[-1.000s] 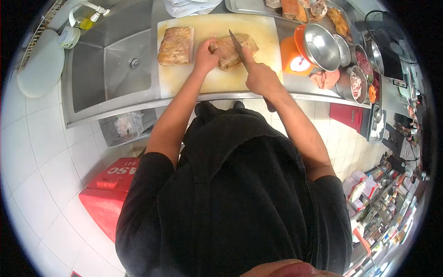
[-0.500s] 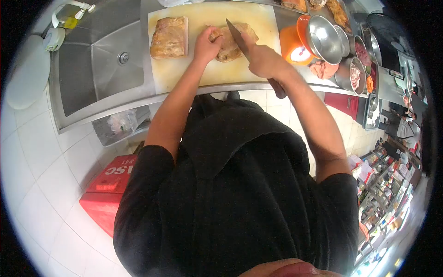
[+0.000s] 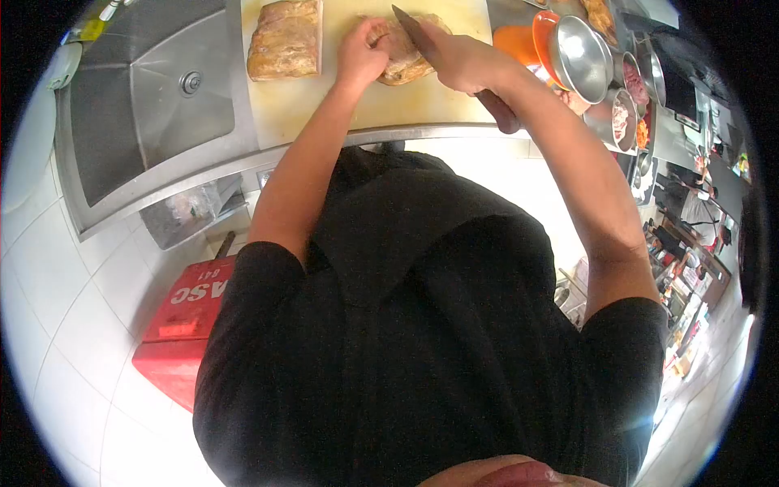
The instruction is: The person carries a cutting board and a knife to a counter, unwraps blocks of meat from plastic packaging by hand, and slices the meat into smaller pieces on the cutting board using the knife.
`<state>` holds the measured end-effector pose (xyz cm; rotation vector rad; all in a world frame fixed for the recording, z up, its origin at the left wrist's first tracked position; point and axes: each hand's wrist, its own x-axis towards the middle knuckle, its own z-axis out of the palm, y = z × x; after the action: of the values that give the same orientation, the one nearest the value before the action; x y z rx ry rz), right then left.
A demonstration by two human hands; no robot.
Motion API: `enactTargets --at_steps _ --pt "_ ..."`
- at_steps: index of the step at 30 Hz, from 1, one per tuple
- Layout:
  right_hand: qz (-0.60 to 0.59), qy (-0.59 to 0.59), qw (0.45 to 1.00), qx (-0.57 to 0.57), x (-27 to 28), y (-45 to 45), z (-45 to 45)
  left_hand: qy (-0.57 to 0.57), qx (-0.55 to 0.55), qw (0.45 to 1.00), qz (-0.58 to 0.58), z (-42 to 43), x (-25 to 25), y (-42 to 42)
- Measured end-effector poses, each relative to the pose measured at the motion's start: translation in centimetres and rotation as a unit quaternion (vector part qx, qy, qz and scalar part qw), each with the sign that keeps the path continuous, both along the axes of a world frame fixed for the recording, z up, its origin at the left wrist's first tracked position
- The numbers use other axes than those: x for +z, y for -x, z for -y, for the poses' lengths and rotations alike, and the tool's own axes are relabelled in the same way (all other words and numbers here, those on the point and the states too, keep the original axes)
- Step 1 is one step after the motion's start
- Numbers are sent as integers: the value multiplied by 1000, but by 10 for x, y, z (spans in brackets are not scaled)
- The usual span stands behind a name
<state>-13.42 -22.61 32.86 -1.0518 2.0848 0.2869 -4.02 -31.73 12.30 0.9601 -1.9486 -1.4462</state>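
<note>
A large knife (image 3: 417, 36) is in my right hand (image 3: 469, 65), its blade slanting up and left over a piece of meat (image 3: 402, 71). The dark handle end sticks out below that hand. My left hand (image 3: 362, 57), fingers curled, grips the left side of the same piece. Both hands partly cover this meat, and whether the edge is cutting into it I cannot tell. A second, browned slab of meat (image 3: 284, 42) lies apart on the left of the pale cutting board (image 3: 312, 109).
To the left is a steel sink (image 3: 182, 122). On the right stand an orange scale (image 3: 513, 47), a shiny metal bowl (image 3: 580, 58) and a bowl of cut meat (image 3: 610, 120). Below the counter sits a red box (image 3: 174, 325). Farther right, people and cluttered shelves appear small.
The view has shifted, so the counter and its things sit higher in the picture. My hands keep nearly the same place on the meat, with the knife still held slantwise over it.
</note>
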Motion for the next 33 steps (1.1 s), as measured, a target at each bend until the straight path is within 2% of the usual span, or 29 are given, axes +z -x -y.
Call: enactTargets --at_steps 1,3,4,7,9,10,13,17,19,21,25,27,29,31,32,33 --pt "-17 40 999 21 -29 8 -8 -30 1 1000 8 -3 5 -1" --pt "-28 76 996 37 -60 16 -8 18 4 1000 0 -2 -4 1" --pt "-21 72 997 30 -66 14 -1 43 5 999 -3 -1 -4 0" --pt "-5 83 996 -2 -63 0 11 -14 -15 1000 22 0 4 -4" --pt "-14 129 991 6 -84 3 -1 35 -1 999 -7 3 -11 -1" --pt "-15 133 991 6 -84 6 -2 58 4 998 -23 0 -13 1" --pt "-10 160 987 24 -80 11 -6 -30 12 999 7 -5 -11 2" --pt "9 95 995 4 -34 -16 -35 17 7 999 -30 -3 -13 -2" --pt "-1 57 998 -13 -39 -16 -47 22 8 1000 -15 -4 -15 2" --pt "-24 83 996 -19 -69 -11 -48 60 0 998 -30 -1 -24 5" --pt "-69 94 993 -8 -109 -15 -53 38 -11 999 -10 1 -16 1" --pt "-68 117 991 -6 -109 -10 -57 13 -14 1000 -19 2 -5 -1" --pt "-51 114 992 -10 -98 -6 -61 56 -18 998 -7 5 -20 5" --pt "-25 110 994 -4 -90 -6 -60 64 -28 997 26 -3 1 -5" --pt "-24 114 993 -5 -91 -7 -60 103 -22 994 6 -4 -8 -5" --pt "-23 117 993 -7 -93 -9 -62 80 -17 997 6 -6 -8 -6"
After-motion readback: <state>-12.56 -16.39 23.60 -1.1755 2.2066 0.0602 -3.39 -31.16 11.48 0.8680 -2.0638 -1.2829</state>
